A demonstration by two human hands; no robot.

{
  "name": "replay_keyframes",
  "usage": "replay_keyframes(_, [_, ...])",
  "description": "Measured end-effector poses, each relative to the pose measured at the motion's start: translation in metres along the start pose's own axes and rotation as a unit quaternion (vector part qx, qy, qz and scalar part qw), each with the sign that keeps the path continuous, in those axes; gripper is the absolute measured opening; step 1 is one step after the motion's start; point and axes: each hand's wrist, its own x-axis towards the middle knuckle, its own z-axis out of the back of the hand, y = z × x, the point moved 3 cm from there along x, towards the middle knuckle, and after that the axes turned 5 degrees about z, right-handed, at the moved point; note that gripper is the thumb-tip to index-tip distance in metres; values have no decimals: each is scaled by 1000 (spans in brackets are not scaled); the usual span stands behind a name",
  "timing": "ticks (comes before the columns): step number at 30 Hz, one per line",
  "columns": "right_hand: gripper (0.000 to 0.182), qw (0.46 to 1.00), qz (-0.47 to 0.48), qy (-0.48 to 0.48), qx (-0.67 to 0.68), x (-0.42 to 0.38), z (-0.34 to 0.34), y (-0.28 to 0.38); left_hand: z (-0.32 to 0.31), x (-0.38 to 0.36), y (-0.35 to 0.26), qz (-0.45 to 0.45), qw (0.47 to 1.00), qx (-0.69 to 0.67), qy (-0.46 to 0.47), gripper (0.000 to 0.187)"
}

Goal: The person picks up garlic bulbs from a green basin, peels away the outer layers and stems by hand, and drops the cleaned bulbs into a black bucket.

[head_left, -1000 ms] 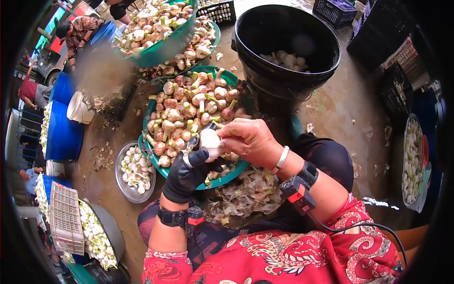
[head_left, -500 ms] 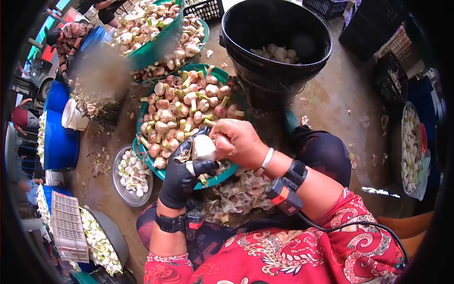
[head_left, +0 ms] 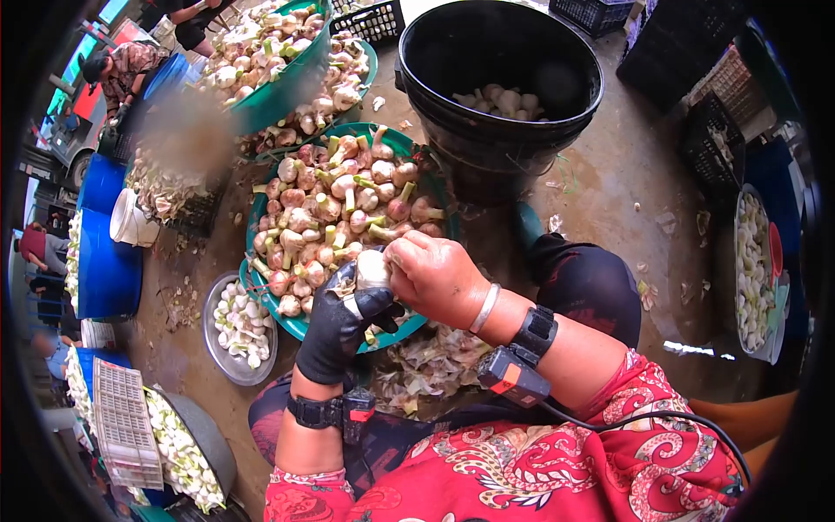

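In the head view, my left hand, in a black glove, is wrapped round a white garlic bulb. My bare right hand is closed against the bulb's right side; what its fingertips pinch is hidden. Both hands are over the near edge of a green basin heaped with untrimmed garlic bulbs with short stems. Loose garlic skins lie below the basin, by my legs.
A metal bowl of white cloves sits left of the basin. Beyond it stands a black bucket with pale bulbs inside. Another green tub of garlic is at the back left. Blue tubs and a person are farther left.
My right hand has turned, its knuckles now lower and its fingers close on the bulb. The left hand still holds the bulb. The whole view has shifted slightly.
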Motion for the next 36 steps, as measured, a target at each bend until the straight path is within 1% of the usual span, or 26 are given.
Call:
replay_keyframes(2, [11,999,-26,-19,19,0,0,-4,-1,-2,-2,10,1000,21,4,39])
replay_keyframes(3, [9,996,-63,-15,69,1,0,-8,-1,-5,-4,12,1000,22,5,39])
replay_keyframes(5, [7,974,-149,-21,169,2,1,-12,-2,-11,-9,13,1000,-4,-4,54])
replay_keyframes(6, [7,974,-150,-22,167,2,3,-11,-4,-12,-9,13,1000,-4,-2,54])
replay_keyframes(8, [10,945,-213,6,248,-2,0,-12,-8,-18,-15,-94,988,120,-29,68])
replay_keyframes(9, [12,939,-228,36,256,-4,0,-14,-7,-20,-14,-85,990,114,-23,76])
replay_keyframes(10, [12,939,-228,37,256,-4,3,-15,-7,-19,-13,-84,990,114,-23,76])
replay_keyframes(12, [14,833,-303,93,454,-5,3,-16,-5,-14,-11,-37,998,42,-25,81])
replay_keyframes(13, [16,819,-309,118,469,-6,0,-20,-6,-12,-12,-32,999,16,-24,82])
replay_keyframes(17, [17,822,-276,88,489,-2,-2,-17,-11,-11,-14,-69,997,20,-31,75])
replay_keyframes(18, [17,911,-169,66,371,1,2,-14,-11,-8,-11,-68,997,20,-32,75])
replay_keyframes(19, [19,968,-55,42,240,3,5,-8,-10,-3,-8,-69,995,55,-35,72])
replay_keyframes(20, [18,970,-36,18,238,3,3,-5,-10,0,-6,-70,993,90,-40,69])
replay_keyframes(21, [16,962,-75,32,261,1,2,-7,-10,0,-11,-96,982,157,-32,59])
replay_keyframes(23, [14,951,-116,44,284,-4,-2,-8,-8,-2,-10,-88,988,119,-34,58])
replay_keyframes(24, [13,898,-234,14,372,-8,-8,-12,-6,-3,-10,-81,993,82,-36,57])
replay_keyframes(25, [13,823,-345,-17,452,-11,-14,-16,-5,-4,-13,-115,987,110,-5,58])
replay_keyframes(26, [14,816,-359,-40,451,-10,-13,-17,-4,-3,-11,-115,987,110,-4,58])
replay_keyframes(28, [14,748,-380,-111,533,-11,-23,-24,-2,-2,-5,-142,989,48,-5,59])
replay_keyframes(29, [13,750,-395,-110,520,-12,-27,-29,-4,0,-3,-86,988,-111,57,56])
replay_keyframes(30, [13,749,-395,-112,521,-10,-25,-27,-5,1,-4,-85,989,-109,58,56])
replay_keyframes(32, [11,849,-319,-132,399,-3,-13,-22,-4,3,-3,-78,997,-27,2,53])
replay_keyframes(33, [9,920,-239,-117,288,1,-4,-19,-1,6,0,-78,997,-27,2,53])
replay_keyframes(34, [9,919,-241,-118,289,0,-4,-18,4,9,1,-157,981,113,3,50])
replay_keyframes(35, [8,929,-226,-112,272,-1,-4,-15,7,10,2,-232,940,251,5,47])
replay_keyframes(36, [7,938,-210,-105,253,-1,-4,-13,5,10,2,-301,874,381,7,44])
